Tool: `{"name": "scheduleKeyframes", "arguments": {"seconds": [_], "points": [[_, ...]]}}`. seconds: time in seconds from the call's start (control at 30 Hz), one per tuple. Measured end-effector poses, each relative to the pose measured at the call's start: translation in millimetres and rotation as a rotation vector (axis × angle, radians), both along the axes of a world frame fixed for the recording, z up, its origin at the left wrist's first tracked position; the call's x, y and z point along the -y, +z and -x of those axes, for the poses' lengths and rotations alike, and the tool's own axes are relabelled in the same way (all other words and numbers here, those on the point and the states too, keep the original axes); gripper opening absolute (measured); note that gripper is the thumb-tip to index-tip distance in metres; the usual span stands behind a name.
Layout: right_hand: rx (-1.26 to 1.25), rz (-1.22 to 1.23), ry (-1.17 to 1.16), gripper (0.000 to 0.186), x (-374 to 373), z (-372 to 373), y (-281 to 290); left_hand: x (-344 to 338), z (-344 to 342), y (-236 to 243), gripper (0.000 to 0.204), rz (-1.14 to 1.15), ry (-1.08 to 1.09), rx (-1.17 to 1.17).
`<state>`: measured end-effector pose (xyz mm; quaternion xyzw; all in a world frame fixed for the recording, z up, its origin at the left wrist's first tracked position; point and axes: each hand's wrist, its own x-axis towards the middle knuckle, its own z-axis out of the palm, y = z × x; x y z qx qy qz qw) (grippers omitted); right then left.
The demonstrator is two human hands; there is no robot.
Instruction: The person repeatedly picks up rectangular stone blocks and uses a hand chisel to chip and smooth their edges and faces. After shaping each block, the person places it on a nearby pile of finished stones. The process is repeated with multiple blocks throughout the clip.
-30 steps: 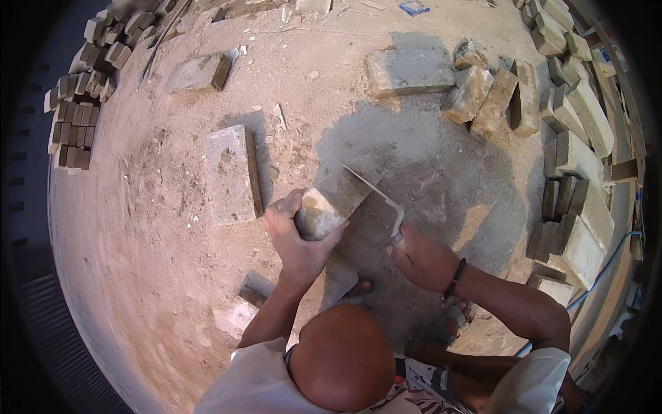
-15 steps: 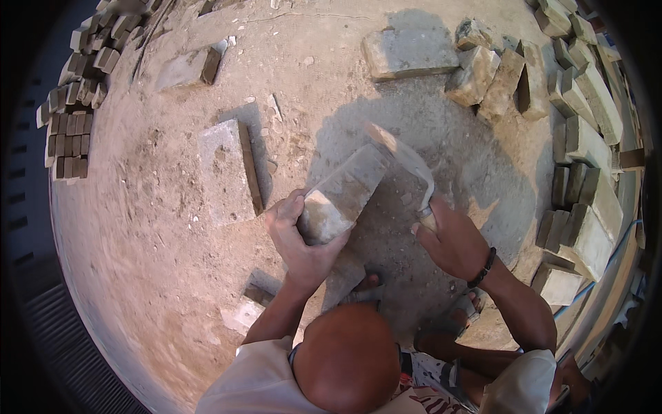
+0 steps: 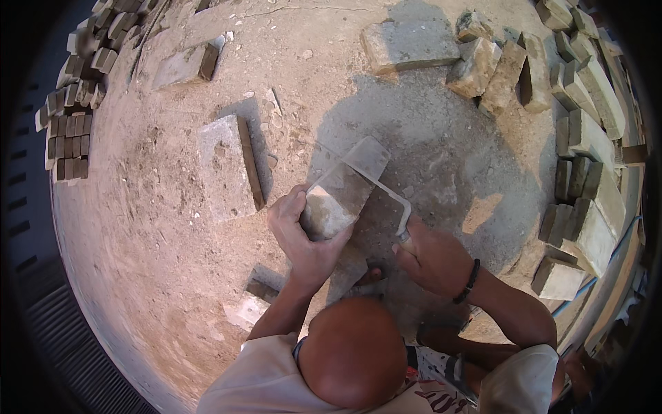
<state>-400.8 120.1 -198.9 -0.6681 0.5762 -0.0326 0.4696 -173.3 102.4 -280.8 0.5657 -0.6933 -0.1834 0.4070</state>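
Note:
A grey brick (image 3: 339,196) is gripped near its lower end by my left hand (image 3: 301,226), with fingers on its left side and the thumb at its lower right. My right hand (image 3: 441,257), a dark beaded bracelet at its wrist, is wrapped round the handle of a trowel (image 3: 401,207). The trowel's bent metal neck runs up to a thin blade, seen almost edge-on, that lies across the brick. Dust or mortar lightens the brick's near part. Beneath my hands the ground is in shadow.
A large flat brick (image 3: 229,168) lies to the left, and another slab (image 3: 181,65) farther off. At the far right are a wide block (image 3: 410,45) and several leaning bricks (image 3: 503,74). Stacked bricks (image 3: 586,186) line the right side; a brick pile (image 3: 72,134) stands far left.
The trowel has swung left and down from beyond the brick's right side onto the brick, its blade turning edge-on. My right hand moved left and slightly down; my left hand barely moved.

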Motion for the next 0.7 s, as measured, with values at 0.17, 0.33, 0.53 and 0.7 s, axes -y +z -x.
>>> {"name": "scheduleKeyframes", "arguments": {"seconds": [0.17,0.33,0.53,0.7], "points": [[0.053,0.016,-0.146,0.032,2.4,4.5,22.9,-6.4,-2.1,-0.7,0.09,-0.022,0.032,0.017],[-0.089,-0.04,0.017,0.034,-26.7,-3.4,15.4,2.1,-0.3,-4.4,0.09,0.072,-0.002,-0.061],[-0.138,0.133,-0.009,0.033,-2.8,21.7,-23.3,-14.1,-16.8,-9.8,0.089,0.014,0.026,-0.109],[-0.056,0.107,-0.006,0.029,-30.5,-10.9,-46.0,-31.4,-32.8,-10.9,0.087,-0.252,0.046,-0.094]]}}
